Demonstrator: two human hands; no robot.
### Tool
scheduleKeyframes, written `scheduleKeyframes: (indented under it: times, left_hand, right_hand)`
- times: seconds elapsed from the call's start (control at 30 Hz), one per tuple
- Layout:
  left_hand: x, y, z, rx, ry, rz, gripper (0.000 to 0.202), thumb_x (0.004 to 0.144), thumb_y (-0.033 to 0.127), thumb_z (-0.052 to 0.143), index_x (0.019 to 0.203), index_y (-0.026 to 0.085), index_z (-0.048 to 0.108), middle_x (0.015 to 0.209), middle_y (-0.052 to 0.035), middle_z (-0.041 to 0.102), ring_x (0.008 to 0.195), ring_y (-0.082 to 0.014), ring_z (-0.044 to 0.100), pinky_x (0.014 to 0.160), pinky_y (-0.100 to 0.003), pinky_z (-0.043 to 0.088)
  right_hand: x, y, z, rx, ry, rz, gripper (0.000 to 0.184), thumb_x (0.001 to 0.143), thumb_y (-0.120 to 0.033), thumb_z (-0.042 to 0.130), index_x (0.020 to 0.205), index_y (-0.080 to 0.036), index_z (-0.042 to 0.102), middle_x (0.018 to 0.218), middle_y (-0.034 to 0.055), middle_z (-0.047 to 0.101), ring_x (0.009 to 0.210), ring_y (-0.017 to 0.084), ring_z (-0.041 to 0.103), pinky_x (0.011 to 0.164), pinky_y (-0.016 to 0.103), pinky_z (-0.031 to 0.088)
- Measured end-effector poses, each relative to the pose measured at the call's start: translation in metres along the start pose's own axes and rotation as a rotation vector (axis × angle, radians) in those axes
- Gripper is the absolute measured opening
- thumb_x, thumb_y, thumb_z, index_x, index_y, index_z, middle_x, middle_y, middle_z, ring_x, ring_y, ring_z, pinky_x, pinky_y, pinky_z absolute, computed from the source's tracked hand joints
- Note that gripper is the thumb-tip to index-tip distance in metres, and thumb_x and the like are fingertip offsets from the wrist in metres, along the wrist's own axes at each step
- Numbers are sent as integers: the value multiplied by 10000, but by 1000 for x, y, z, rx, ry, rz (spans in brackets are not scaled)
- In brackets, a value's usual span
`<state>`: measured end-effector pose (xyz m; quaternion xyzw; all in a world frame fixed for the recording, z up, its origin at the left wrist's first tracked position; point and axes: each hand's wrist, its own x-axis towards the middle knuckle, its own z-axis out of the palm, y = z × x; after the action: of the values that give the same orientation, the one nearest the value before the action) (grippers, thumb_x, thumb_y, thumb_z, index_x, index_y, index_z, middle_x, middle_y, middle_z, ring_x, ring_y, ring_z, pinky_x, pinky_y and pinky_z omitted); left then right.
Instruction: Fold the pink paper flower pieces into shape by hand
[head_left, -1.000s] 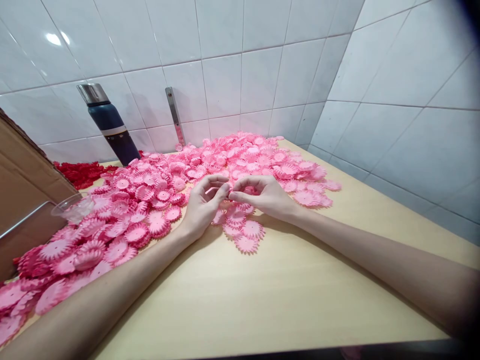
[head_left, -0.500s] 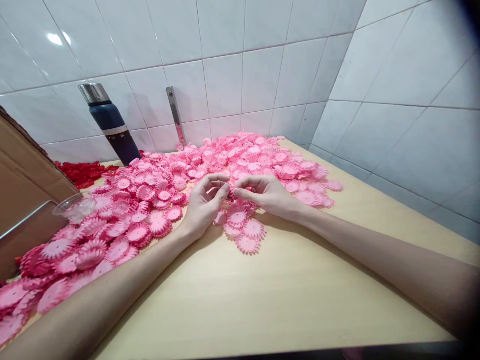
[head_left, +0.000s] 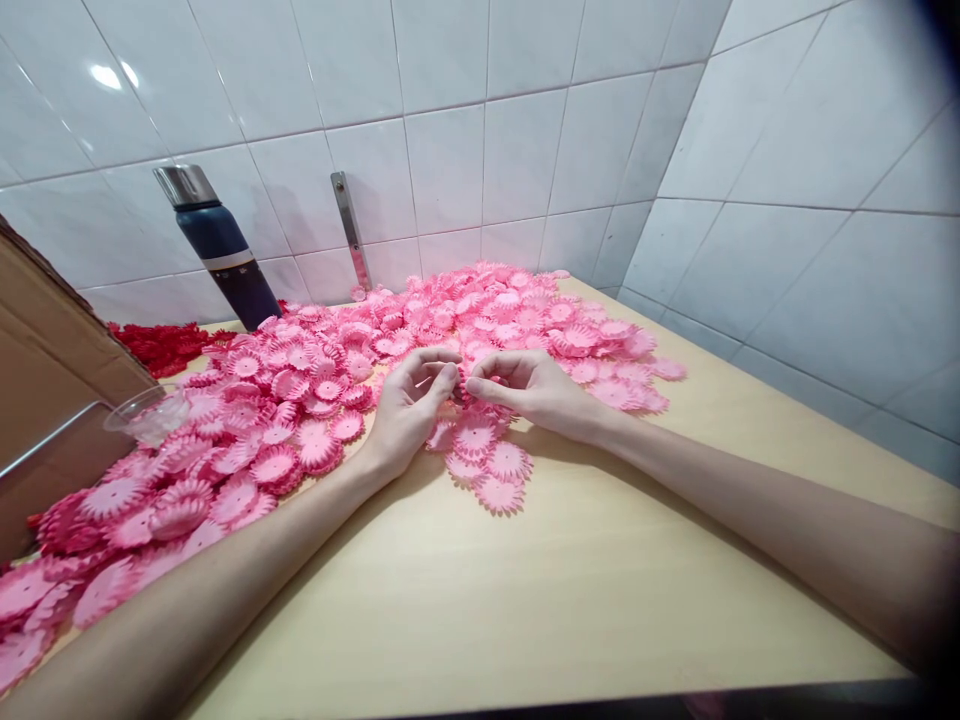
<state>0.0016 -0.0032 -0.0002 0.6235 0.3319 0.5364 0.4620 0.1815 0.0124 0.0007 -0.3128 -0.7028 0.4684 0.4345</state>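
My left hand (head_left: 412,405) and my right hand (head_left: 536,390) meet at the middle of the table, thumbs and fingertips pinched close together. Between the fingertips is a small pink artificial-flower petal disc (head_left: 463,388), mostly covered by the fingers. Just below the hands, several loose petal discs (head_left: 500,494) lie flat and overlapping, each round with a jagged edge and a tiny centre hole. Behind and to the left of the hands spreads a large heap of the same pink discs (head_left: 274,464).
A dark blue bottle (head_left: 225,255) stands at the back left beside red pieces (head_left: 161,345). A cardboard box (head_left: 60,350) and a clear plastic container (head_left: 146,415) sit on the left. A metal strip (head_left: 348,220) is against the tiled wall (head_left: 442,160); the pale wooden table (head_left: 540,600) extends in front.
Both hands stay almost in place, with only slight finger movement. The lowest loose petal disc sits a little lower and farther right.
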Motion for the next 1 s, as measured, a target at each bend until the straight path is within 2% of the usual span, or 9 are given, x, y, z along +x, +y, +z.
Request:
scheduleKeyframes:
  times: [0.17, 0.33, 0.6, 0.77, 1.0]
  left_hand:
    - [0, 1, 0, 0, 7, -26, 225, 827, 367, 654, 975, 200, 621, 837, -9, 626, 711, -101, 599, 567, -171, 490]
    - [-1, 1, 0, -18, -6, -16, 234, 816, 355, 671, 976, 193, 620, 821, -9, 621, 734, -105, 599, 627, -189, 511]
    - [1, -1, -1, -26, -10, -13, 237, 824, 361, 660, 986, 194, 613, 832, -14, 619, 715, -103, 591, 595, -187, 514]
    - [0, 0, -1, -6, -13, -6, 239, 812, 347, 675, 984, 194, 608, 809, -7, 621, 710, -105, 598, 588, -185, 511]
    - [0, 2, -1, 22, -15, -3, 235, 814, 340, 675, 979, 188, 607, 801, -2, 623, 697, -95, 595, 599, -177, 495]
  right_hand:
    - [-1, 0, -1, 29, -31, 14, 258, 789, -424, 696, 831, -170, 685, 783, 19, 652, 686, 125, 583, 606, 260, 463]
    - [0, -2, -2, 57, -63, 15, 257, 785, -425, 701, 817, -172, 670, 797, 17, 650, 725, 130, 593, 662, 270, 483]
    - [-1, -4, -1, 54, -86, 24, 238, 821, -412, 669, 824, -175, 673, 814, 28, 657, 738, 139, 599, 690, 289, 490]
    - [-1, -3, -2, 50, -95, 22, 231, 830, -412, 657, 818, -181, 674, 795, 18, 645, 719, 131, 586, 666, 280, 482]
    - [-2, 0, -2, 58, -103, 38, 208, 767, -356, 739, 771, -166, 653, 735, 2, 603, 647, 107, 543, 583, 252, 441]
